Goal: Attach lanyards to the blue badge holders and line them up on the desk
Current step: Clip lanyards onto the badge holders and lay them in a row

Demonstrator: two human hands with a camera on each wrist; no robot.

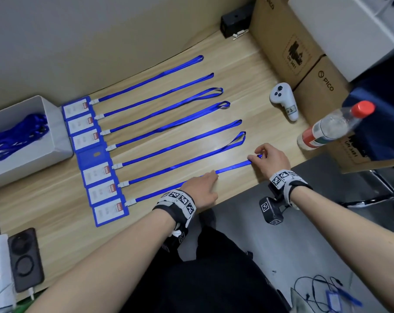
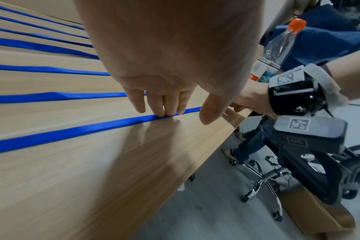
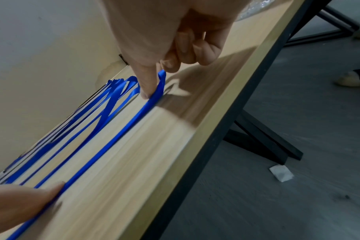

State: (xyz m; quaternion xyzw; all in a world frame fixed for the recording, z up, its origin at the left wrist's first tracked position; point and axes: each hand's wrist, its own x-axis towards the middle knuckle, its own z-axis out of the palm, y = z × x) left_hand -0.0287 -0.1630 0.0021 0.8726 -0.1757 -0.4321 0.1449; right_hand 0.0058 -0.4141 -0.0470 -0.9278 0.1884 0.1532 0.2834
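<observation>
Several blue badge holders (image 1: 110, 211) lie in a column on the left of the wooden desk (image 1: 62, 213), each with a blue lanyard running off to the right. The nearest lanyard (image 1: 232, 168) lies along the desk's front edge. My left hand (image 1: 208, 180) presses its middle flat with straight fingers (image 2: 164, 112). My right hand (image 1: 258, 155) pinches its far looped end between thumb and curled fingers (image 3: 148, 87), the strap (image 3: 123, 126) pulled straight between the two hands.
A white box (image 1: 60, 136) of loose lanyards stands at the left. A white controller (image 1: 284, 100), a red-capped bottle (image 1: 331, 125) and cardboard boxes (image 1: 288, 41) crowd the right. A black charger (image 1: 25, 258) lies near left. One holder (image 1: 94, 154) lies face down.
</observation>
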